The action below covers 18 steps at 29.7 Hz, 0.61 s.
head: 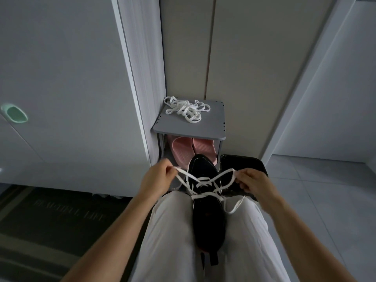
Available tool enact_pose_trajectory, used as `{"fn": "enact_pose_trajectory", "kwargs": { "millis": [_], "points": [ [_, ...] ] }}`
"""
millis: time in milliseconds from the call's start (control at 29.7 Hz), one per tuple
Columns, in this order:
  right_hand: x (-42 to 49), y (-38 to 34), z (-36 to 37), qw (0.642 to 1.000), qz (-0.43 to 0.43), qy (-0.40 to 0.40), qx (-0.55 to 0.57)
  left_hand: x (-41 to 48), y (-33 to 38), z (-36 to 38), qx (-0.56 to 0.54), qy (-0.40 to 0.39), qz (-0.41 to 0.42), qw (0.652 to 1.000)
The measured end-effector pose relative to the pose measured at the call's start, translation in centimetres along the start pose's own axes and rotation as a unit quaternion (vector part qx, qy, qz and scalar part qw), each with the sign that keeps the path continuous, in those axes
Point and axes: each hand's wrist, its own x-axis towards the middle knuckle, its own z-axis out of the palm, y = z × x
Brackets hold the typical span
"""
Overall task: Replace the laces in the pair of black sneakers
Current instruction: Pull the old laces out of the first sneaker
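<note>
1. The black mesh-fabric sneaker (205, 218) lies lengthwise in the gap between the person's thighs, on pale smooth cloth trousers (173, 231). Its rounded toe points away, toward the shelf.
2. A flat white woven lace (205, 183) crosses the sneaker's upper in several zigzag bars. One loose end curls over the right thigh.
3. The left hand (157, 178) is held out to the sneaker's left, fingers curled, pinching a strand of the lace between thumb and fingertips.
4. The right hand (253, 182) mirrors it on the right side, pinching a looped strand of the same lace. Both strands run taut to the eyelets.
5. Beyond the toe stands a small matte grey shelf (211, 127) with rounded corners. A tangled heap of flat white laces (186, 109) lies on its top board, toward the far left corner.
6. Under that board sit soft pink ribbed slippers (193, 149).
7. Just right of the shelf is a black round-cornered container (240, 161) with a shiny, wrinkled lining.
8. A dark striped mat (40, 220) with faint lettering lies on the floor at left.
</note>
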Motion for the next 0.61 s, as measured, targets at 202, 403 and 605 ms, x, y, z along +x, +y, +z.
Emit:
{"fn": "enact_pose_trajectory", "kwargs": {
  "millis": [202,403,605],
  "points": [
    [-1.1,1.3,3.4,0.994,0.0,-0.079,-0.069,-2.9,1.7,4.8,-0.018,-0.157,-0.035,0.987],
    [-0.5,0.7,2.1,0.997,-0.037,-0.01,-0.061,-1.5,1.1,2.3,-0.104,-0.168,-0.012,0.98],
    [0.3,-0.7,-1.7,0.994,-0.019,0.063,0.084,0.5,0.2,-3.3,-0.337,0.022,-0.101,0.936]
  ]
}}
